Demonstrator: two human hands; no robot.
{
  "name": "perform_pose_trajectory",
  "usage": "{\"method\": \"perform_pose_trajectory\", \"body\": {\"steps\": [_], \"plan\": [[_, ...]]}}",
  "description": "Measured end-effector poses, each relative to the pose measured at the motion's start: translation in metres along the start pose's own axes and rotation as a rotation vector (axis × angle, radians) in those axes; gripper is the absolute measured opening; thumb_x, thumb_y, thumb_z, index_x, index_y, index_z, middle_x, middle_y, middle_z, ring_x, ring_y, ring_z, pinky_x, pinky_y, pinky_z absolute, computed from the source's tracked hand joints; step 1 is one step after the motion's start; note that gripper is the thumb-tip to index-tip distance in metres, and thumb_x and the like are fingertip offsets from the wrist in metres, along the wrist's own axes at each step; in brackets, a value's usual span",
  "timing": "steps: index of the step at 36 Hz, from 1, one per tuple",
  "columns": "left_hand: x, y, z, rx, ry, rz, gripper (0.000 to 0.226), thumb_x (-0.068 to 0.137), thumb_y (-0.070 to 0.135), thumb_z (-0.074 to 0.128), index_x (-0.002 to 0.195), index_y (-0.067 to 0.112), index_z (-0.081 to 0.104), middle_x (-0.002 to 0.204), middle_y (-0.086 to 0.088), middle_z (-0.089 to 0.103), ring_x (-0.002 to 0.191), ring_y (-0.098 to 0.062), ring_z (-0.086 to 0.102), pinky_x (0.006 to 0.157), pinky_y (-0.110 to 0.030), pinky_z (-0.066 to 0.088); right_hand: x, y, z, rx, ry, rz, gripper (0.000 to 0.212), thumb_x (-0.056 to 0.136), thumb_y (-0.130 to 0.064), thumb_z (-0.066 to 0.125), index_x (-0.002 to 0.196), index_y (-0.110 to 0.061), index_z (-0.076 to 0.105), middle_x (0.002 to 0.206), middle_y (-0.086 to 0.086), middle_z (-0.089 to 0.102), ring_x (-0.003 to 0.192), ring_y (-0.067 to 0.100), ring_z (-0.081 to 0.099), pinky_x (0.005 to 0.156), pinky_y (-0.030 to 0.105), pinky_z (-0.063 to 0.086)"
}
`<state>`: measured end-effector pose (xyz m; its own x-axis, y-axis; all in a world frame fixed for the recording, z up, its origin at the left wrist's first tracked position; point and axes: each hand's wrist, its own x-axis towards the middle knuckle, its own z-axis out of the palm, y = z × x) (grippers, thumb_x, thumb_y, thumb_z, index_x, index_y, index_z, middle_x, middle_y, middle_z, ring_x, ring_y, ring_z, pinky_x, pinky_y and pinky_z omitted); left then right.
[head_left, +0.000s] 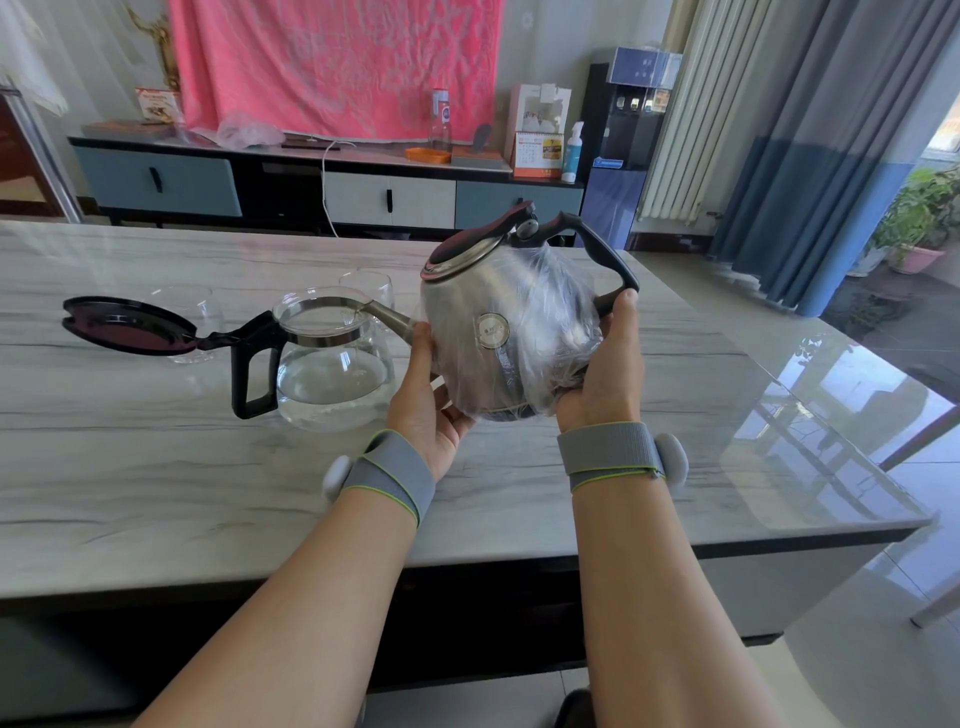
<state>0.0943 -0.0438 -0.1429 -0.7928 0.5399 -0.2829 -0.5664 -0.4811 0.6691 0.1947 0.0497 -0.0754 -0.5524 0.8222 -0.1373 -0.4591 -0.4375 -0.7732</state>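
I hold the plastic-wrapped steel kettle (498, 322) tilted above the surface (156, 467). The fingers of my left hand (426, 395) and right hand (602, 374) are curled round its body, and its spout is at the mouth of the glass carafe (332, 374). The carafe looks about a third full, so I judge the filling partway done. One kettle, one carafe and two glass cups: the left cup (187, 312) and the right cup (366, 286).

Bright daylight comes in from the right. It glares off the glossy bench (810, 395) and the floor (883, 312) beyond. The wrapped kettle (509, 332) looks slightly motion-blurred. Wide-angle distortion bends the curtain (831, 156) and edges.
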Motion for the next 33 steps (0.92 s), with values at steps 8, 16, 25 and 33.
{"method": "perform_pose_trajectory", "body": {"steps": [8, 16, 25, 33], "plan": [[-0.0014, 0.0004, 0.0005, 0.001, 0.0, -0.004, 0.058, 0.08, 0.063, 0.071, 0.11, 0.013, 0.068, 0.086, -0.011, 0.077, 0.076, -0.022, 0.076, 0.075, -0.039, 0.063, -0.0022, -0.0009, 0.0002, -0.005, -0.008, 0.005, 0.04, 0.107, -0.051, 0.054, 0.081, -0.024, 0.069, 0.08, -0.008, 0.079, 0.08, 0.013, 0.076, 0.072, 0.032, 0.06], [-0.0041, 0.001, 0.0014, 0.002, 0.002, -0.01, 0.057, 0.082, 0.063, 0.069, 0.111, 0.013, 0.067, 0.084, -0.01, 0.076, 0.072, -0.02, 0.075, 0.062, -0.033, 0.06, -0.0049, -0.0034, 0.0009, -0.006, -0.001, 0.005, 0.041, 0.108, -0.048, 0.052, 0.078, -0.024, 0.066, 0.069, -0.012, 0.075, 0.067, 0.007, 0.074, 0.065, 0.028, 0.058], [-0.0057, 0.0013, 0.0022, 0.003, 0.0, -0.015, 0.059, 0.081, 0.064, 0.069, 0.111, 0.013, 0.068, 0.091, -0.011, 0.075, 0.072, -0.02, 0.075, 0.061, -0.032, 0.059, -0.0056, -0.0035, 0.0009, -0.008, -0.002, 0.013, 0.041, 0.108, -0.049, 0.053, 0.077, -0.025, 0.066, 0.07, -0.012, 0.076, 0.069, 0.007, 0.074, 0.065, 0.029, 0.057], [-0.0055, 0.0007, 0.0011, -0.005, -0.003, -0.015, 0.058, 0.081, 0.064, 0.069, 0.109, 0.013, 0.067, 0.084, -0.01, 0.076, 0.072, -0.02, 0.076, 0.062, -0.033, 0.06, -0.0048, -0.0018, 0.0013, -0.01, 0.005, 0.017, 0.04, 0.106, -0.051, 0.054, 0.081, -0.025, 0.07, 0.08, -0.008, 0.078, 0.081, 0.013, 0.075, 0.07, 0.032, 0.059]]}}
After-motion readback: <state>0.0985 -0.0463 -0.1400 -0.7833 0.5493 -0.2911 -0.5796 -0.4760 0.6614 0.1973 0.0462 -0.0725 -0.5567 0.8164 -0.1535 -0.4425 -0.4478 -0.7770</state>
